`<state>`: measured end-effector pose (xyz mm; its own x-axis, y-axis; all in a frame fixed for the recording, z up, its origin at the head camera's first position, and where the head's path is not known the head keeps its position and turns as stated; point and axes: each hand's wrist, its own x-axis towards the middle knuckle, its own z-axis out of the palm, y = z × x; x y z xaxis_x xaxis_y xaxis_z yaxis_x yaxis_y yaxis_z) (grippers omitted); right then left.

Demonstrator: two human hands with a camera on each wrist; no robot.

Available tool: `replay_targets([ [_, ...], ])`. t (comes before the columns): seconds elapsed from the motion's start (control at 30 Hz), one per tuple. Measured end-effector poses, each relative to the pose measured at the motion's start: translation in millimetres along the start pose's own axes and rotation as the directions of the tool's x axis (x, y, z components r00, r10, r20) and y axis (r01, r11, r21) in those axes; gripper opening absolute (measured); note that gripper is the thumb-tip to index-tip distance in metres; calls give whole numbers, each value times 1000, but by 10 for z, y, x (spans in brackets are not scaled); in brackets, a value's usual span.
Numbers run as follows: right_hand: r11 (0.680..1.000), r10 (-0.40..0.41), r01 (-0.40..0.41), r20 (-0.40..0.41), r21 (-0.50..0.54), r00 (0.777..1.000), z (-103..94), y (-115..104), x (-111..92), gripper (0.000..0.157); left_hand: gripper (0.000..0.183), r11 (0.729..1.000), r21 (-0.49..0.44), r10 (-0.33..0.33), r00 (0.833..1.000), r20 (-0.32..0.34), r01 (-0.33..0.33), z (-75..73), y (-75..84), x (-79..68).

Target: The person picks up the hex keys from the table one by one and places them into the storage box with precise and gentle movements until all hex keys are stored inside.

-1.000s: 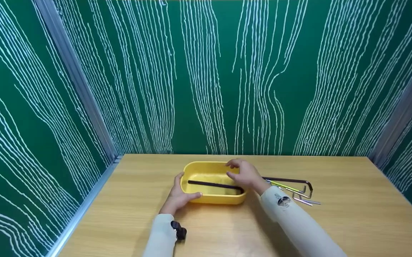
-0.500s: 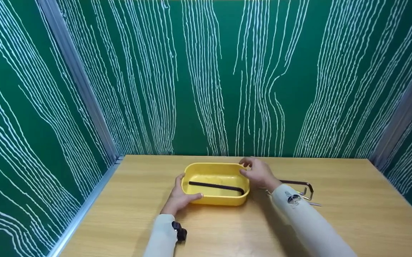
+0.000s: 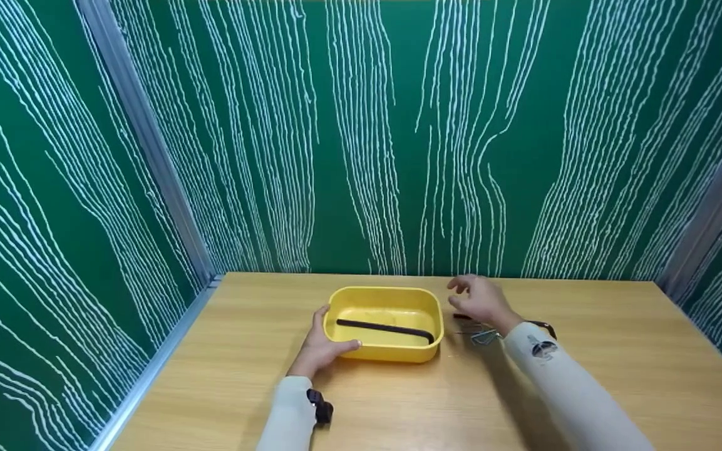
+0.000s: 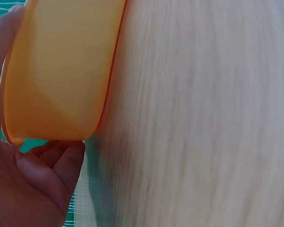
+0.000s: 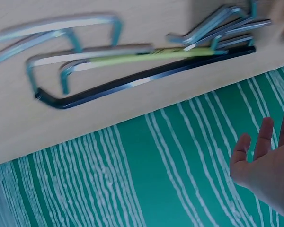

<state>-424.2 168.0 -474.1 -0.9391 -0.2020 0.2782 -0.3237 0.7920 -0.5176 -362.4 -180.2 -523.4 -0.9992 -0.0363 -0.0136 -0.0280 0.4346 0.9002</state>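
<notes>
My left hand [image 3: 321, 346] grips the left end of a yellow plastic box [image 3: 392, 354], thumb along the near rim and fingers around the end wall. A long black hex key [image 3: 386, 327] lies inside the box, its bent end to the right. The left wrist view has the box wall [image 4: 61, 71] between thumb and fingers. Right of the box, my right hand [image 3: 484, 303] hovers with loosely bent fingers and holds nothing. Beneath it, partly hidden, lie several hex keys [image 3: 484, 337]. The right wrist view shows a black one [image 5: 132, 81] and a yellow-green one [image 5: 146, 57] among silver ones.
The wooden table [image 3: 398, 407] runs back to a green wall [image 3: 361, 156] with white wavy lines. Metal posts [image 3: 154, 144] stand at the left and right corners. A small black device [image 3: 320, 407] sits on the left sleeve.
My right hand has moved right, from over the box's right end to above the loose hex keys. The left hand keeps its hold on the box.
</notes>
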Motion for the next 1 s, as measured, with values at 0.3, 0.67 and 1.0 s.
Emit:
replay_targets([
  [0.3,997,77,-76,70,-20,995,-192,216,-84,19,115,999,-20,-26,1000,-1,26,-17,-5,-2],
  [0.67,991,99,-88,112,-104,989,-195,451,-107,19,114,1000,-9,-22,1000,-17,21,15,10,16],
  [1.0,983,104,-87,104,-161,989,-193,538,-156,22,112,1000,1,8,1000,-5,-8,23,1,12],
])
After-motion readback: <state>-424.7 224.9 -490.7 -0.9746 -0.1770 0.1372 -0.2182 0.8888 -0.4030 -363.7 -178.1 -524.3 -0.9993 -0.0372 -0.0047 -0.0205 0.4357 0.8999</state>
